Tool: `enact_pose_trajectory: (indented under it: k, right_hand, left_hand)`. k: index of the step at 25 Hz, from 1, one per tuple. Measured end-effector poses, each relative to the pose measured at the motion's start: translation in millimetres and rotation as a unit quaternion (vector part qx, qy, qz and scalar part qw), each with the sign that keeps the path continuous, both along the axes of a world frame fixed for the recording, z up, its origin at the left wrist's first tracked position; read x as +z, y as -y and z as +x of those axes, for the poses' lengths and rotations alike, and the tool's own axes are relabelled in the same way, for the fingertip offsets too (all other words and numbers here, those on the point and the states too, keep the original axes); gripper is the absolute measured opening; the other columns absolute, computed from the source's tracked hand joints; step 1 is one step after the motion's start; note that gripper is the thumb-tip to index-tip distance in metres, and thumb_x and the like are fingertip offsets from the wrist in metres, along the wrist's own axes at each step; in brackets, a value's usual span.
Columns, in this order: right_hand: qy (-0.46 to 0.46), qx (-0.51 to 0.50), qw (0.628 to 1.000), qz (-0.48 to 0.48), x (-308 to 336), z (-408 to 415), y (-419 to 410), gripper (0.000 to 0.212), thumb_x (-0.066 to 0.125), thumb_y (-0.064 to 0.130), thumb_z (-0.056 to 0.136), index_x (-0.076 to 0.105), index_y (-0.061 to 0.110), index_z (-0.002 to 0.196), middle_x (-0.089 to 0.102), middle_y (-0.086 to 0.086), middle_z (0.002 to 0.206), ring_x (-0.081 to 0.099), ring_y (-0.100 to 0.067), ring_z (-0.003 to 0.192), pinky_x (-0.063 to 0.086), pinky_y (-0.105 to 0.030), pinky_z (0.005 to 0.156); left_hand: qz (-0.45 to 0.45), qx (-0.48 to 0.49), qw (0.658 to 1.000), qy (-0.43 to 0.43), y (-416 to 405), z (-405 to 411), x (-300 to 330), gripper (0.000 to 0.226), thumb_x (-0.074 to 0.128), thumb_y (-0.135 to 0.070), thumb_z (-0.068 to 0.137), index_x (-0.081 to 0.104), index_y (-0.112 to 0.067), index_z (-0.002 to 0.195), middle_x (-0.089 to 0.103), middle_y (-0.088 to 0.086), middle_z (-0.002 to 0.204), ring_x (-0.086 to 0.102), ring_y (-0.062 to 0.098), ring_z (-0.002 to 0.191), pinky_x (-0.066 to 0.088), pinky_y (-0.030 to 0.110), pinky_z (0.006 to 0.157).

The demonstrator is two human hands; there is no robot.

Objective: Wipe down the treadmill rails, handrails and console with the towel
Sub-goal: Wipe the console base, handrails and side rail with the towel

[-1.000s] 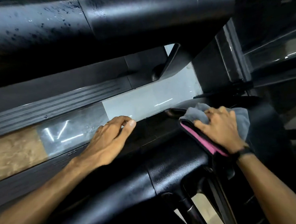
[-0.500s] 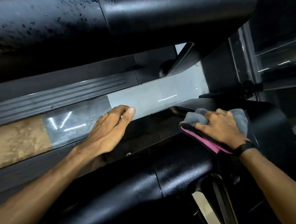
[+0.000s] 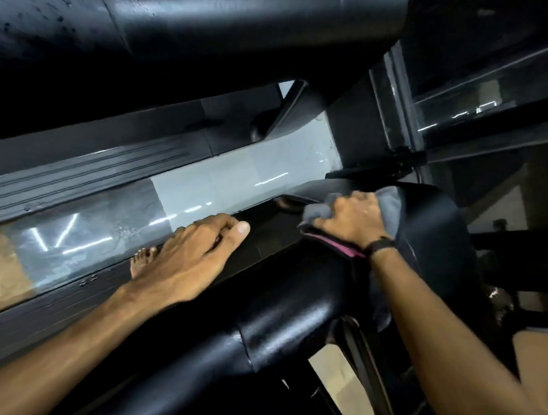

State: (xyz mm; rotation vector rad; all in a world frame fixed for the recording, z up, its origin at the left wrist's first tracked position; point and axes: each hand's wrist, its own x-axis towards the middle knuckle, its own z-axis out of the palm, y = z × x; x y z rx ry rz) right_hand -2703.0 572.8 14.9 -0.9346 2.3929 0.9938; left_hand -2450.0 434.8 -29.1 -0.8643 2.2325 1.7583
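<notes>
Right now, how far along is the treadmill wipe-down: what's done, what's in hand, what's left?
Nothing reads as plainly finished; the black surfaces don't show wiped from unwiped. In hand: the right hand grips the grey towel bunched on a rounded black treadmill part, while the left hand rests on the black ledge. Left: the big upper housing shows dark specks, the ribbed side rail isn't being touched, and the console is out of view.
</notes>
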Motion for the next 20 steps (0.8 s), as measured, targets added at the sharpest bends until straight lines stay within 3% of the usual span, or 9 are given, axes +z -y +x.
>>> enact_pose_trajectory:
  k: [2, 5, 7, 9, 11, 12, 14, 16, 20]
  right_hand:
    - [0.086, 0.021, 0.995, -0.048, -12.6, 57.0, 16.1, 0.054, 0.047, 0.063, 0.086, 0.068, 0.018, 0.107, 0.069, -0.009, 0.113, 0.056, -0.03, 0.112, 0.035, -0.043, 0.099]
    - [0.179, 0.075, 0.954, -0.227, 26.5, 131.0, -27.1, 0.039, 0.054, 0.052, 0.08, 0.071, 0.02, 0.095, 0.069, 0.003, 0.104, 0.054, -0.023, 0.098, 0.035, -0.042, 0.089]
    - [0.105, 0.048, 0.952, -0.284, 42.2, 82.9, -61.6, 0.042, 0.052, 0.052, 0.077, 0.071, 0.019, 0.096, 0.069, 0.001, 0.101, 0.053, -0.026, 0.095, 0.035, -0.044, 0.085]
    - [-0.018, -0.058, 0.964, -0.258, 44.5, 13.8, -68.1, 0.046, 0.043, 0.056, 0.078, 0.07, 0.021, 0.092, 0.07, -0.005, 0.1, 0.054, -0.032, 0.097, 0.035, -0.046, 0.086]
    - [-0.093, -0.095, 0.965, -0.225, 35.9, 5.7, -53.3, 0.046, 0.041, 0.057, 0.078, 0.069, 0.022, 0.089, 0.07, -0.004, 0.101, 0.055, -0.031, 0.099, 0.035, -0.045, 0.086]
    - [-0.095, -0.082, 0.964, -0.236, 31.5, 33.3, -48.8, 0.042, 0.046, 0.054, 0.077, 0.069, 0.021, 0.089, 0.07, -0.003, 0.1, 0.055, -0.031, 0.098, 0.034, -0.045, 0.085]
    - [-0.01, -0.026, 0.954, -0.299, 26.9, 111.2, -55.1, 0.036, 0.057, 0.047, 0.074, 0.07, 0.02, 0.093, 0.068, 0.0, 0.1, 0.054, -0.027, 0.091, 0.033, -0.042, 0.079]
    - [0.023, 0.027, 0.94, -0.34, 35.8, 118.7, -84.9, 0.04, 0.058, 0.047, 0.075, 0.069, 0.019, 0.102, 0.066, 0.001, 0.102, 0.051, -0.025, 0.091, 0.032, -0.04, 0.077]
    - [-0.158, -0.209, 0.908, -0.325, 44.5, -12.2, -91.2, 0.05, 0.044, 0.056, 0.076, 0.069, 0.015, 0.093, 0.069, -0.008, 0.103, 0.057, -0.036, 0.101, 0.039, -0.048, 0.091]
  left_hand:
    - [-0.002, -0.008, 1.0, -0.022, -4.6, -14.0, 6.6, 0.067, 0.009, -0.081, 0.081, 0.054, -0.039, 0.107, 0.061, -0.018, 0.101, 0.059, 0.011, 0.099, 0.043, 0.035, 0.089]
    - [0.006, 0.002, 0.999, -0.037, -9.3, -29.2, 9.7, 0.068, 0.011, -0.08, 0.082, 0.056, -0.036, 0.11, 0.064, -0.014, 0.103, 0.061, 0.014, 0.102, 0.045, 0.035, 0.092]
    - [0.008, -0.004, 0.999, -0.031, -14.2, -33.2, 14.6, 0.068, 0.015, -0.077, 0.083, 0.057, -0.034, 0.114, 0.063, -0.014, 0.104, 0.058, 0.011, 0.099, 0.041, 0.031, 0.087]
    - [0.005, -0.023, 0.999, -0.031, -20.8, -33.8, 20.7, 0.07, 0.014, -0.076, 0.084, 0.057, -0.033, 0.118, 0.06, -0.017, 0.106, 0.054, 0.006, 0.098, 0.035, 0.027, 0.086]
    - [0.005, -0.047, 0.998, -0.045, -28.2, -36.0, 25.3, 0.077, 0.01, -0.078, 0.08, 0.057, -0.033, 0.121, 0.058, -0.019, 0.109, 0.053, 0.004, 0.101, 0.035, 0.027, 0.09]
    - [0.006, -0.053, 0.997, -0.05, -31.7, -37.0, 26.3, 0.079, 0.008, -0.078, 0.078, 0.057, -0.033, 0.122, 0.058, -0.019, 0.11, 0.053, 0.003, 0.101, 0.035, 0.027, 0.091]
    - [0.0, -0.051, 0.997, -0.056, -34.4, -39.7, 24.7, 0.08, 0.007, -0.077, 0.077, 0.057, -0.032, 0.12, 0.058, -0.019, 0.109, 0.055, 0.004, 0.103, 0.035, 0.025, 0.089]
    - [-0.005, -0.063, 0.996, -0.058, -38.2, -42.2, 24.0, 0.08, 0.007, -0.077, 0.078, 0.058, -0.031, 0.118, 0.06, -0.017, 0.108, 0.056, 0.006, 0.102, 0.035, 0.024, 0.086]
    - [-0.013, -0.083, 0.994, -0.067, -41.8, -41.6, 23.7, 0.075, 0.008, -0.078, 0.081, 0.058, -0.031, 0.112, 0.061, -0.016, 0.104, 0.057, 0.006, 0.099, 0.04, 0.029, 0.089]
